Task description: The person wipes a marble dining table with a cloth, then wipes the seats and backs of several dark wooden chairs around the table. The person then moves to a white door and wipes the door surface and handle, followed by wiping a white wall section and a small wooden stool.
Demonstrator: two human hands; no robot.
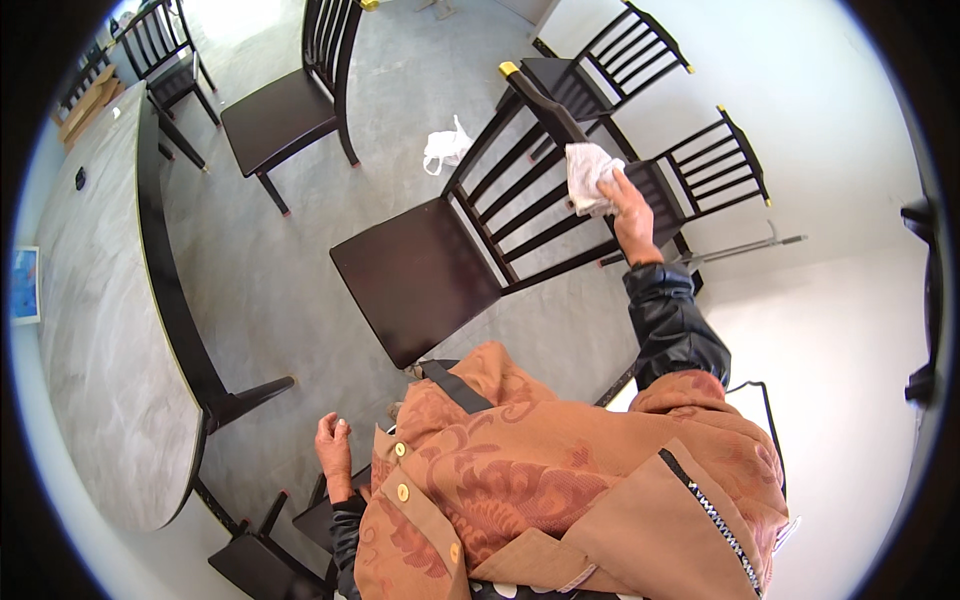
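A dark brown wooden chair (420,274) with a slatted back stands before me, its seat turned toward the left. My right hand (628,214) grips a crumpled white cloth (590,169) against the top rail (551,109) of that chair's back. Yellow caps the rail's far end. Low on the left, my left hand (334,446) hangs beside my body, away from the chair. Its fingers are loosely curled, and nothing shows in them.
A marble-patterned table (112,315) with dark legs curves along the left. Another chair (281,120) stands farther off, and more chairs (637,56) line the wall at right. A white plastic bag (448,144) lies on the grey floor. Near the wall is a long-handled metal tool (742,249).
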